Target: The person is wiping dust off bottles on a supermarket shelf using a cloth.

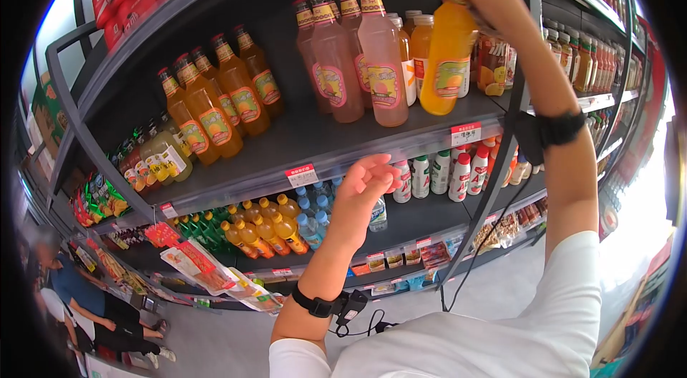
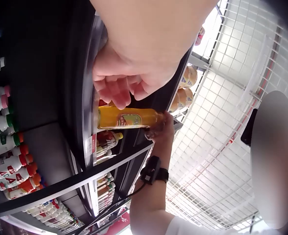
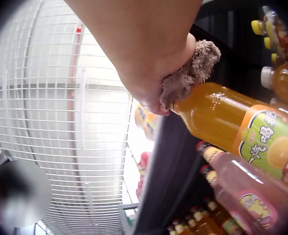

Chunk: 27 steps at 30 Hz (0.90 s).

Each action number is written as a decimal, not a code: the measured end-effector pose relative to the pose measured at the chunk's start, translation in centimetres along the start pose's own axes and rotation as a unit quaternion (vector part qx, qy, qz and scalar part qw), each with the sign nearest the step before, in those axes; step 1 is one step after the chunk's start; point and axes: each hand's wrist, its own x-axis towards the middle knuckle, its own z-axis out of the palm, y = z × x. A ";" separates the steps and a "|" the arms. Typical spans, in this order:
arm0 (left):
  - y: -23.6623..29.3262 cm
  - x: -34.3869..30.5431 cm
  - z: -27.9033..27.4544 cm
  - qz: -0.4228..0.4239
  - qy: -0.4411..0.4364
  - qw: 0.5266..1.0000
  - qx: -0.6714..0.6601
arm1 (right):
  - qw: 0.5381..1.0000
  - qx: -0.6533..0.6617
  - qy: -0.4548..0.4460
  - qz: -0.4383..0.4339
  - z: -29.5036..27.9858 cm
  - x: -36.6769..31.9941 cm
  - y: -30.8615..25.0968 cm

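Left on the dark grey shelf (image 1: pixel 286 136): slim amber bottles (image 1: pixel 218 120), dark necks, round fruit labels. Mid-shelf: pale pink bottles with red caps (image 1: pixel 386 63), upright. Left hand (image 1: pixel 360 199) before the shelf's front edge, below the pinks; fingers loosely bent, empty. Right of pinks: tall orange-yellow bottle, green-and-orange label (image 1: pixel 445 63), tilted; base contact unclear. Right hand (image 1: pixel 494 5) at its top, fingers curled round the neck, shaggy grey-brown cloth (image 3: pixel 195 71) there too.

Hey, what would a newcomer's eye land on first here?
Probably the bright orange bottle, held near its top in the right hand toward the right end of the shelf. Next, the fuzzy grey cloth at that hand, and the pink bottles standing left of the held one.
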 end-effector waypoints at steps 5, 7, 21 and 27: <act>0.2 -0.7 1.3 0.120 -0.044 0.988 0.085 | 0.992 0.102 -0.012 -0.073 -4.5 -6.1 -6.5; 0.8 -1.5 1.2 0.177 -0.063 0.967 0.173 | 0.984 0.156 -0.067 -0.054 -4.7 -8.9 -7.1; -4.9 -13.8 -6.1 -0.002 0.018 0.986 0.164 | 0.847 0.374 -0.267 0.267 13.8 -24.0 -5.0; -4.8 -20.0 -10.5 0.000 0.152 0.965 0.213 | 0.628 0.660 0.090 0.403 21.3 -28.1 -2.6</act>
